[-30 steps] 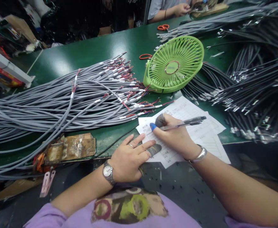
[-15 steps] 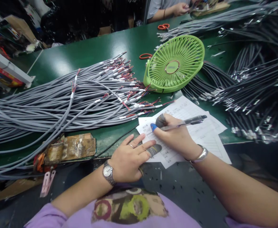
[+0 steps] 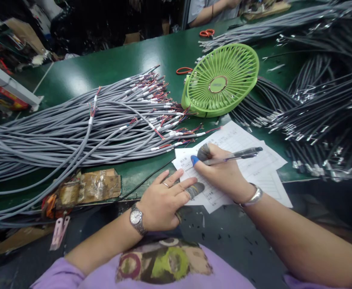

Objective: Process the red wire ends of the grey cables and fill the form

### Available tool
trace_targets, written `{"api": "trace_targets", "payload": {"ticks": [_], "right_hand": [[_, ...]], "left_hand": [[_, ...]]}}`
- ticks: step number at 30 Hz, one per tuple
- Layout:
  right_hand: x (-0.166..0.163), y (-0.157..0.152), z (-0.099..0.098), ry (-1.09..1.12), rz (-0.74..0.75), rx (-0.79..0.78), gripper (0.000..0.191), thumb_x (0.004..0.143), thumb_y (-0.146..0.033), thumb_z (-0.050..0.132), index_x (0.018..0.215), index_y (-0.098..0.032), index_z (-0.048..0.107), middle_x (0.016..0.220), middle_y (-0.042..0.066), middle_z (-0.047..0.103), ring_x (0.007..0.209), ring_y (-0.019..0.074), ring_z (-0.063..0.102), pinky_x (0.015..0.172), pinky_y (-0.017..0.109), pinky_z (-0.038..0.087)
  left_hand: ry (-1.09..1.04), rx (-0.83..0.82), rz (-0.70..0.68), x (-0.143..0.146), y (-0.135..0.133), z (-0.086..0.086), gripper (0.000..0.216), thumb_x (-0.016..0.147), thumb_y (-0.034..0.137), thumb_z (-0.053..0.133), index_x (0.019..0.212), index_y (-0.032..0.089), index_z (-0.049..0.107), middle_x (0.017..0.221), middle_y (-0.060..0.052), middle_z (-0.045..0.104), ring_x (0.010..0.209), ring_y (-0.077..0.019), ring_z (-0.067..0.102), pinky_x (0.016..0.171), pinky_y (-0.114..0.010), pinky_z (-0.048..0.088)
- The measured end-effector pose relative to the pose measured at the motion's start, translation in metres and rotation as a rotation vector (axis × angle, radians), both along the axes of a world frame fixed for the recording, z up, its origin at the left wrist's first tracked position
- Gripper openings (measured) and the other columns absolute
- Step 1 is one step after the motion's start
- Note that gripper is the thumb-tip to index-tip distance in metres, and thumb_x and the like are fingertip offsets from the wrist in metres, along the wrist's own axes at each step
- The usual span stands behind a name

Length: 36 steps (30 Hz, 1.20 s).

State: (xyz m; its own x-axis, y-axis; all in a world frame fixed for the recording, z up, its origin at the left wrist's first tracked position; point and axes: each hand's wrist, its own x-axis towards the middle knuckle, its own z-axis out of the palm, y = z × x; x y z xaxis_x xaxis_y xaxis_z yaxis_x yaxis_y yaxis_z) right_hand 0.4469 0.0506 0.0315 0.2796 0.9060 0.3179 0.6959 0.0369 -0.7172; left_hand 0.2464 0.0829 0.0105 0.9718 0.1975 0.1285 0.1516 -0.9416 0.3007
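One green fan (image 3: 220,80). One pen (image 3: 236,155). Two orange scissors: (image 3: 184,71), (image 3: 206,33). Two hands on the paper sheets (image 3: 254,164), sheet count unclear. Two cable heaps: grey (image 3: 58,128), black (image 3: 323,104); cables too many to count.

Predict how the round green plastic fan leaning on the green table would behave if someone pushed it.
The round green plastic fan stands tilted on a narrow base, so a push would probably tip it rather than slide it. Its open slatted grille suggests that it is light for its size. Black cables lie close on one side and might catch it.
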Motion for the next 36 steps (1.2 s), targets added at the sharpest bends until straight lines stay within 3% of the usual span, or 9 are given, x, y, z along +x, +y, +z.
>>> {"api": "trace_targets", "payload": {"ticks": [15,21,24,30,33,36], "right_hand": [[0.0,0.0,-0.001,0.006,-0.001,0.021,0.018,0.071,-0.019,0.053,0.06,-0.025,0.04,0.053,-0.004,0.046,0.05,0.013,0.043,0.05,0.027,0.034],[0.002,0.001,-0.001,0.069,-0.045,-0.051,0.018,0.073,-0.025,0.058,0.062,-0.024,0.044,0.055,-0.003,0.049,0.053,0.0137,0.045,0.054,0.028,0.037],[0.008,0.003,0.003,0.157,-0.073,-0.124,0.024,0.075,-0.035,0.062,0.062,-0.023,0.046,0.056,-0.003,0.05,0.054,0.0134,0.045,0.054,0.027,0.037],[0.017,0.006,0.01,0.331,0.045,-0.211,0.045,0.069,-0.063,0.065,0.06,-0.022,0.049,0.055,-0.003,0.049,0.052,0.0132,0.044,0.052,0.028,0.038],[0.014,0.003,0.009,0.275,0.0,-0.171,0.042,0.069,-0.059,0.067,0.062,-0.022,0.049,0.055,-0.002,0.051,0.053,0.0141,0.046,0.052,0.028,0.039],[0.01,0.0,0.007,0.185,0.001,-0.129,0.03,0.072,-0.045,0.066,0.063,-0.023,0.048,0.055,-0.002,0.052,0.052,0.0139,0.046,0.051,0.028,0.038]], "left_hand": [[-0.016,-0.007,0.001,0.0,0.0,0.0,0.063,0.067,0.019,0.054,0.13,0.022,0.054,0.147,-0.001,0.045,0.141,-0.0277,0.031,0.112,-0.047,0.025],[0.002,-0.011,0.0,0.0,0.0,0.0,0.059,0.068,0.02,0.054,0.126,0.022,0.056,0.148,-0.001,0.044,0.141,-0.0282,0.031,0.112,-0.047,0.024],[0.01,-0.021,0.001,0.0,0.0,0.0,0.059,0.068,0.021,0.054,0.127,0.022,0.056,0.149,0.0,0.042,0.141,-0.0281,0.03,0.113,-0.047,0.024],[0.02,-0.028,0.002,0.0,0.001,0.002,0.069,0.068,0.022,0.055,0.137,0.023,0.047,0.149,0.0,0.042,0.141,-0.028,0.029,0.113,-0.047,0.025],[0.023,-0.03,0.001,0.0,0.0,0.002,0.069,0.069,0.022,0.055,0.137,0.022,0.047,0.149,0.0,0.042,0.142,-0.0282,0.029,0.112,-0.047,0.025],[0.018,-0.034,-0.006,0.0,0.0,0.002,0.071,0.068,0.022,0.054,0.139,0.022,0.045,0.149,0.0,0.042,0.141,-0.0287,0.03,0.112,-0.048,0.026]]}}
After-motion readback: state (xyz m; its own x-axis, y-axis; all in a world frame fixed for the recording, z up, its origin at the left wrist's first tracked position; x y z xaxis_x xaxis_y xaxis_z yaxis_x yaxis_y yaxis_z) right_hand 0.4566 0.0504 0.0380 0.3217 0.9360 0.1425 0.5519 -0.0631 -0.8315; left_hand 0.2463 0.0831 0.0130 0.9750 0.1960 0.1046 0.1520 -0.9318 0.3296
